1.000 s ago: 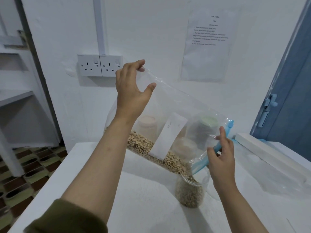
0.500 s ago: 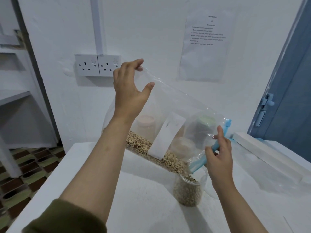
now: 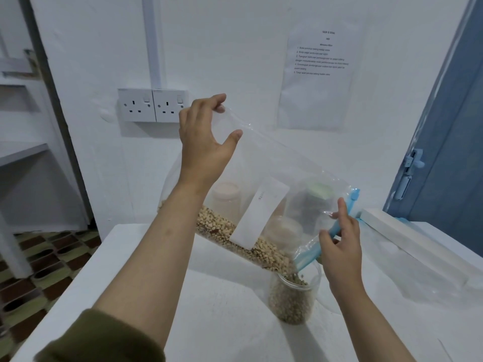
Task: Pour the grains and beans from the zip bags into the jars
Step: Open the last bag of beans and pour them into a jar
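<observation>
The left hand pinches the raised bottom corner of the clear zip bag, while the right hand grips its blue zipper edge just over the mouth of the open jar, which stands on the white table and looks mostly full of beans. To pour well, I judge that the zipper opening should stay narrow and centred over the jar while the left hand lifts slowly, so beans slide along the bag's lower fold without spilling past the rim. 3 more jars show blurred through the plastic.
</observation>
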A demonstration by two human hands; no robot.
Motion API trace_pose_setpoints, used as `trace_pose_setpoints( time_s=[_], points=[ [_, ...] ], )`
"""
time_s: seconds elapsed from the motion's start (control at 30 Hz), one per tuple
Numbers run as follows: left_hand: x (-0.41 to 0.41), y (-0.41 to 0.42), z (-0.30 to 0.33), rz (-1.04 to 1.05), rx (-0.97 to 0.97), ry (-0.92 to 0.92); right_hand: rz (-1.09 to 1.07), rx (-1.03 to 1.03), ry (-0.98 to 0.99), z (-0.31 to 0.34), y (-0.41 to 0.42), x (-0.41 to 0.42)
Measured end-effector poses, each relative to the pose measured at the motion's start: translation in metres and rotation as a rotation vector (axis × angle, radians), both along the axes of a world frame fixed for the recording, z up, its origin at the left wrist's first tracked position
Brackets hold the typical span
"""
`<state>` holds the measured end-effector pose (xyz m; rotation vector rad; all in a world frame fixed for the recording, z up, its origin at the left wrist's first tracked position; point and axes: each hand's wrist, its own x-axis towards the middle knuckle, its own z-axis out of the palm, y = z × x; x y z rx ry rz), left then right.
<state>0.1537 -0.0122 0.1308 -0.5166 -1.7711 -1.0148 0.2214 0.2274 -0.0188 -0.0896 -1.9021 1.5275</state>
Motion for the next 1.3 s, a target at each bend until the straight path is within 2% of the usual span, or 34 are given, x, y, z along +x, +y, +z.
trace_pose_setpoints(
  time_s=[1.3],
  points=[
    [0.003, 0.006, 0.000, 0.006, -0.004, -0.008, -0.012, 0.013, -0.013, -0.011, 0.005, -0.004]
  ],
)
